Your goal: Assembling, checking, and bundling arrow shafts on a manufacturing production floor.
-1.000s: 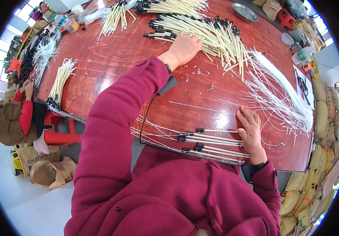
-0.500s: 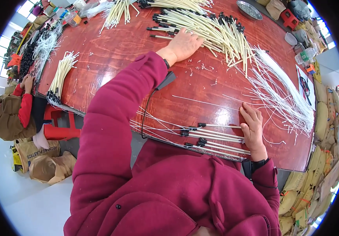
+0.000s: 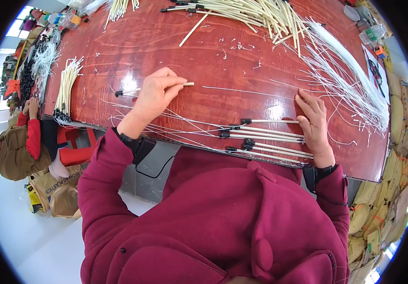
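My left hand (image 3: pixel 155 97) pinches a cream tube with a black end piece (image 3: pixel 119 93); the tube's bare end (image 3: pixel 189 84) sticks out past my fingers. To its right, a thin white cord (image 3: pixel 249 90) lies across the red table, its left end just apart from the tube. My right hand (image 3: pixel 314 118) rests on the table, fingers stretched and thumb apart, fingertips at the cord's right end. Below and beside that hand, several cream tubes with black ends (image 3: pixel 270 129) lie in a row along the near edge. White cords (image 3: pixel 166 127) trail leftward from them.
A pile of cream tubes (image 3: pixel 246 13) lies at the far side. White cords (image 3: pixel 350 71) form a bundle on the right, near black scissors (image 3: pixel 376 73). A tube bundle (image 3: pixel 68 87) stands left. Another person (image 3: pixel 17 142) sits beyond the table's left edge.
My left hand has come back from the far pile toward the near left, now with a tube in it. My right hand stays by the cord. The view has shifted a little.
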Demonstrator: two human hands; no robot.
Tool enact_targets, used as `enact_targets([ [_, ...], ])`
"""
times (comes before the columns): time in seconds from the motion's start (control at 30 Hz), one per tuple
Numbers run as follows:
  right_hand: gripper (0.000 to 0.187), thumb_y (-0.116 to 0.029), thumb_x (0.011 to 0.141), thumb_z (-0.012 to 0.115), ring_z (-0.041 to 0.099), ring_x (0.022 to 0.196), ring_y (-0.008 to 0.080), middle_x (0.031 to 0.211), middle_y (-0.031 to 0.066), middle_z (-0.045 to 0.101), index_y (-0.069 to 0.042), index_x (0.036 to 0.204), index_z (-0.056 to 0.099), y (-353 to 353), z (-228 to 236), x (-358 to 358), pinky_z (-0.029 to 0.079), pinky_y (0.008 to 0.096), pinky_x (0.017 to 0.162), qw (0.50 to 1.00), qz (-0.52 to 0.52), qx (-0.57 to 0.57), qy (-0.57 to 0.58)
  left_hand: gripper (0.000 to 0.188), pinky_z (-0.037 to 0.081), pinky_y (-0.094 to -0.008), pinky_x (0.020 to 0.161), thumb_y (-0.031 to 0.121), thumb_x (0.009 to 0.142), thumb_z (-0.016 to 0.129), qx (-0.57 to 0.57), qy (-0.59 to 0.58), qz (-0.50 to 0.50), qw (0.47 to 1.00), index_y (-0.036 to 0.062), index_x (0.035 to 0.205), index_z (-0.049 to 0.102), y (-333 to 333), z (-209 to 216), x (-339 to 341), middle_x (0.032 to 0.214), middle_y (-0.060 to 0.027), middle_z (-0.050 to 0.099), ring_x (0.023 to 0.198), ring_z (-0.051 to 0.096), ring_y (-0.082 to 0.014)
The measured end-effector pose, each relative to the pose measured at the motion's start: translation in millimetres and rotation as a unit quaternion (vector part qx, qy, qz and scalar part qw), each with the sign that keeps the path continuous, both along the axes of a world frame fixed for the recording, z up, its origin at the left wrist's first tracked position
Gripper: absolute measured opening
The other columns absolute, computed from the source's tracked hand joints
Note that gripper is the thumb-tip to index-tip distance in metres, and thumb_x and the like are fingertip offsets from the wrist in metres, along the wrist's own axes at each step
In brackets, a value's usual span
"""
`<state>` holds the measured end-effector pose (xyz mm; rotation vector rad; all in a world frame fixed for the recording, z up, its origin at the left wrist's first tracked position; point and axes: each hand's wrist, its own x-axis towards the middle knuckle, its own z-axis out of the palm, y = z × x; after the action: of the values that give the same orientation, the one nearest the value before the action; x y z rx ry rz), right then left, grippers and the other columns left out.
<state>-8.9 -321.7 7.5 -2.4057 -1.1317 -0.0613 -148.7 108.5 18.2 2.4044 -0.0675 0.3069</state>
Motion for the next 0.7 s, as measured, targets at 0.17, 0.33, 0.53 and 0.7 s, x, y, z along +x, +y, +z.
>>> enact_targets([
  [0.17, 0.059, -0.046, 0.097, 0.06, 0.052, 0.125, 0.0329, 0.145, 0.0135, 0.058, 0.001, 0.132, 0.066, 2, -2, -4, 0.037, 0.0459, 0.111, 1.0, -0.012, 0.004, 0.003, 0.019, 0.048, -0.0269, 0.068, -0.001, 0.088, 0.072, -0.036, 0.027, 0.003, 0.999, 0.0006, 0.106, 0.077, -7, -10, -7, 0.09, -0.0064, 0.067, 0.079, 0.063, -0.015],
  [0.33, 0.06, -0.046, 0.095, 0.062, 0.051, 0.126, 0.0329, 0.145, 0.013, 0.058, 0.0, 0.133, 0.066, 4, -1, -6, 0.037, 0.046, 0.112, 1.0, -0.021, -0.002, 0.001, 0.02, 0.049, -0.0266, 0.068, -0.001, 0.088, 0.072, -0.026, 0.026, -0.004, 0.999, 0.0006, 0.107, 0.077, -13, -8, -2, 0.09, -0.006, 0.067, 0.079, 0.063, -0.0146],
  [0.53, 0.059, -0.043, 0.093, 0.067, 0.051, 0.126, 0.0329, 0.145, 0.0121, 0.058, -0.001, 0.134, 0.065, 5, -1, -7, 0.038, 0.0457, 0.112, 1.0, -0.024, -0.01, -0.002, 0.02, 0.049, -0.0269, 0.069, -0.001, 0.088, 0.072, -0.033, 0.035, 0.0, 0.999, 0.0007, 0.108, 0.077, -14, -9, -1, 0.09, -0.0063, 0.067, 0.079, 0.063, -0.0151],
  [0.7, 0.06, -0.043, 0.092, 0.068, 0.052, 0.126, 0.0332, 0.145, 0.0117, 0.058, -0.001, 0.134, 0.065, 5, -1, -7, 0.038, 0.0458, 0.112, 1.0, -0.025, -0.012, -0.001, 0.018, 0.05, -0.0311, 0.069, 0.002, 0.087, 0.073, -0.03, 0.022, 0.006, 0.999, 0.0024, 0.105, 0.077, -15, -10, 2, 0.089, -0.0073, 0.067, 0.078, 0.065, -0.0198],
])
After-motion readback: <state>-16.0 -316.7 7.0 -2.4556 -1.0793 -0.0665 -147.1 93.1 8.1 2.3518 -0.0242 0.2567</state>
